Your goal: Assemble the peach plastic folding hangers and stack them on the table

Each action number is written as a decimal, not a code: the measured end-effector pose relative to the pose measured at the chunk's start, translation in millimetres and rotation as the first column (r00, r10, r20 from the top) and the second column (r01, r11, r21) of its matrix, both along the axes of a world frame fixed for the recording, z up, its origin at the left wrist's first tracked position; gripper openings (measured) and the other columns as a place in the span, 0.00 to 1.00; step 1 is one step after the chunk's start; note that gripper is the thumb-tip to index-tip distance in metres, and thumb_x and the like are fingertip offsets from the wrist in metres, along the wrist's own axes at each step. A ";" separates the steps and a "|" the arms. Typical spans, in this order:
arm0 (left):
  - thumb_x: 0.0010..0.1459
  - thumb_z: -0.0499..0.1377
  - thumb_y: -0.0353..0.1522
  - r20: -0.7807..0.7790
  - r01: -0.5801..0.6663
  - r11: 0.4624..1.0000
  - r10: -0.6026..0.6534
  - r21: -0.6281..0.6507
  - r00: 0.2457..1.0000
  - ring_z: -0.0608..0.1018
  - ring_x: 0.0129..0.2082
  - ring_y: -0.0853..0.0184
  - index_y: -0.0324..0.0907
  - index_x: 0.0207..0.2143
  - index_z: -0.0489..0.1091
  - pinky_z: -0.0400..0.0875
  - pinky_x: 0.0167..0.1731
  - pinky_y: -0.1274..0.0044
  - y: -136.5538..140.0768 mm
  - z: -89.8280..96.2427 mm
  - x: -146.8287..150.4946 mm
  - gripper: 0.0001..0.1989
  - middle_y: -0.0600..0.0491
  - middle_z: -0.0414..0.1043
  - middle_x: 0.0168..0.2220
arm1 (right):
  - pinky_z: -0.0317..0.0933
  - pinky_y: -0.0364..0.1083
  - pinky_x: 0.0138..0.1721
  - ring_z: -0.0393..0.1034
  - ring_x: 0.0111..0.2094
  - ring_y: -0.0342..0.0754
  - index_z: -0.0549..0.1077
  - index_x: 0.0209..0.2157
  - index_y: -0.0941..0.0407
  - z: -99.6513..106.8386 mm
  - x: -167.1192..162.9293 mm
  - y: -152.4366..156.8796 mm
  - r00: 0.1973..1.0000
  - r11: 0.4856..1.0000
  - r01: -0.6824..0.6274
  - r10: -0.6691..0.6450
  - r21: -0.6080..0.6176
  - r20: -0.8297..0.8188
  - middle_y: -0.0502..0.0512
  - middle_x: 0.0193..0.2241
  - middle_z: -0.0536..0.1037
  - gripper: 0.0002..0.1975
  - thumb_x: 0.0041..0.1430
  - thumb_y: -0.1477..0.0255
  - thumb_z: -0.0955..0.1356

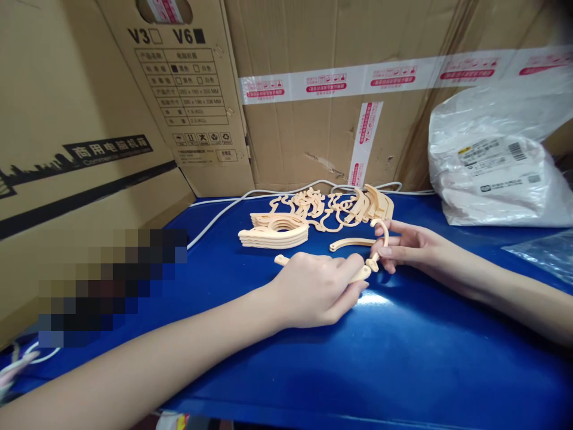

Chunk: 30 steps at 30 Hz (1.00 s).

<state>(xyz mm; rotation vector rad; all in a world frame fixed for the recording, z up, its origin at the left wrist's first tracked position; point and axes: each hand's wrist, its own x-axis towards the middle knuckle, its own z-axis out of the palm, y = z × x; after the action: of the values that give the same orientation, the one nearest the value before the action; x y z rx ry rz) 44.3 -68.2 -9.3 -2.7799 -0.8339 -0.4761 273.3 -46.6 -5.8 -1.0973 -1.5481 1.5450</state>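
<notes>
Work appears to be partly through, judged from how the pieces lie. A neat stack of curved peach plastic parts (pixel 274 233) sits toward the far edge of the blue tabletop (pixel 403 358), which I take as finished or sorted stock. Just beside it, along the far edge, a loose heap of parts still joined to their moulding sprues (pixel 333 206) remains to be dealt with. One single curved strip (pixel 351 243) lies apart, between the heap and the hands.

The left hand (pixel 313 289) is clenched around a peach plastic piece (pixel 362 273), whose ends project from either side of the fist. The right hand (pixel 405 246) pinches the small end of the same piece, or of one joined to it, between thumb and fingertips; the two hands meet near the middle of the tabletop.

Not determinable: the exact shape of the held piece, since the left palm covers most of it; whether the hands hold one part or two. A white cable (pixel 224 212) runs along the far edge, its ends hidden. The white plastic bag (pixel 496 173) at the far right corner is opaque, contents unseen. A pixelated patch masks the left edge. Cardboard boxes (pixel 188 107) wall the back.
</notes>
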 end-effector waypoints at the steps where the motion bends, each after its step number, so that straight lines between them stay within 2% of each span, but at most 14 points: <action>1: 0.68 0.45 0.38 0.006 0.017 1.000 -0.017 0.009 1.000 0.76 0.25 0.67 0.40 0.40 0.64 0.57 0.19 0.75 -0.3 0.0 -0.1 0.13 0.55 0.73 0.26 | 0.61 0.44 0.32 0.65 0.26 0.41 0.63 0.40 0.55 0.0 -0.2 0.1 1.000 1.000 0.000 0.000 -0.001 0.003 0.49 0.29 0.76 0.21 0.51 0.64 0.74; 9: 0.70 0.43 0.38 0.042 0.068 0.996 -0.070 0.053 0.997 0.76 0.31 0.67 0.39 0.42 0.66 0.65 0.27 0.76 0.7 -1.8 0.0 0.15 0.53 0.73 0.32 | 0.59 0.45 0.31 0.64 0.26 0.41 0.63 0.41 0.54 1.5 -1.8 -1.3 1.000 1.000 0.010 -0.010 -0.018 0.004 0.49 0.29 0.74 0.19 0.53 0.64 0.74; 14: 0.70 0.46 0.37 0.086 0.085 0.992 -0.093 0.092 0.992 0.75 0.33 0.68 0.38 0.45 0.67 0.68 0.31 0.76 2.1 -5.1 0.5 0.15 0.54 0.75 0.35 | 0.60 0.45 0.31 0.64 0.27 0.42 0.66 0.40 0.55 -0.9 -0.1 1.4 1.000 0.999 0.027 -0.027 -0.031 -0.004 0.50 0.29 0.74 0.20 0.51 0.62 0.75; 18: 0.69 0.48 0.36 0.135 0.098 0.986 -0.116 0.135 0.984 0.74 0.35 0.67 0.37 0.44 0.69 0.69 0.35 0.77 4.7 -5.1 0.8 0.14 0.54 0.74 0.33 | 0.60 0.44 0.30 0.63 0.25 0.40 0.66 0.40 0.54 -1.7 -0.7 1.8 0.996 0.995 0.082 -0.085 -0.062 -0.034 0.49 0.28 0.74 0.21 0.49 0.63 0.76; 24: 0.70 0.48 0.36 0.149 0.084 0.990 -0.101 0.113 0.984 0.74 0.35 0.67 0.38 0.44 0.70 0.69 0.35 0.76 7.9 -6.4 -1.3 0.15 0.54 0.74 0.34 | 0.59 0.44 0.28 0.63 0.24 0.41 0.67 0.38 0.54 -1.5 -5.0 -1.0 0.990 0.988 0.136 -0.139 -0.073 -0.036 0.49 0.26 0.73 0.20 0.48 0.62 0.76; 30: 0.70 0.48 0.35 0.212 0.102 0.986 -0.129 0.134 0.969 0.73 0.31 0.68 0.38 0.45 0.71 0.67 0.31 0.76 7.3 -8.0 -1.3 0.14 0.55 0.73 0.30 | 0.62 0.46 0.30 0.66 0.26 0.46 0.67 0.40 0.52 -3.9 -0.8 2.3 0.995 0.997 0.048 -0.042 -0.064 0.093 0.52 0.27 0.75 0.24 0.46 0.56 0.75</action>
<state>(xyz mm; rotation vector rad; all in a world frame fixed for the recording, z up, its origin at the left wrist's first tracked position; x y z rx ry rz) 43.0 -61.0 -17.2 -2.7053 -0.6612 -0.8391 272.5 -44.2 -9.7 -1.2470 -1.5312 1.5449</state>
